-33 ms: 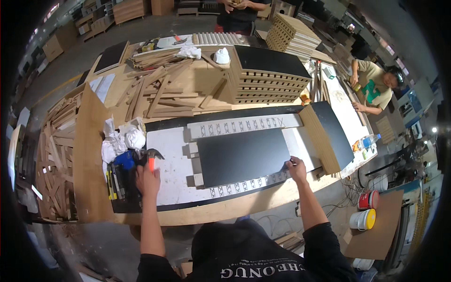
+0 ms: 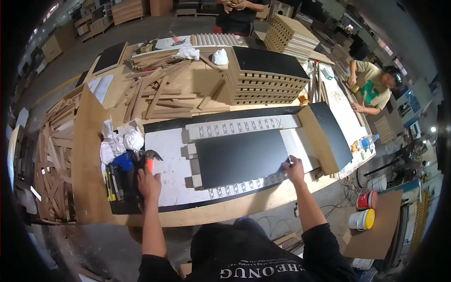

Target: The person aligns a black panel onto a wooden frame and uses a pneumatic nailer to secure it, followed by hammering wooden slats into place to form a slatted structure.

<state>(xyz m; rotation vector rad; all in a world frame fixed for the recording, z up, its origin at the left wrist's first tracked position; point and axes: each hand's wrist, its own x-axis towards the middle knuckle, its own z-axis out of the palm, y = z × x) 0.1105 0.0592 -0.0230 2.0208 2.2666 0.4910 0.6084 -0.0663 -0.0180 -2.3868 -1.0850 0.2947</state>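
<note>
My left hand (image 2: pixel 149 184) is closed around a claw hammer (image 2: pixel 150 164) with an orange handle, at the left end of the work surface. Its dark head points away from me. A flat black panel (image 2: pixel 242 157) lies in front of me across pale strips (image 2: pixel 237 128) that carry rows of dark crossed marks. My right hand (image 2: pixel 295 171) is at the panel's right edge, thumb and fingers drawn together. Whatever sits between those fingertips is too small to make out. Beside the left hand are a blue tool (image 2: pixel 123 161) and yellow-handled tools (image 2: pixel 110 183).
White crumpled bags (image 2: pixel 134 139) lie behind the tools. A wooden board (image 2: pixel 89 155) stands upright at left. Loose wood strips (image 2: pixel 159 101) and a stack of black-topped panels (image 2: pixel 270 80) fill the far side. A bottle (image 2: pixel 366 141) stands at right. Two other people work beyond the table.
The view has shifted very slightly. Both hands keep nearly the same places, the left on the hammer and the right at the panel's edge.
</note>
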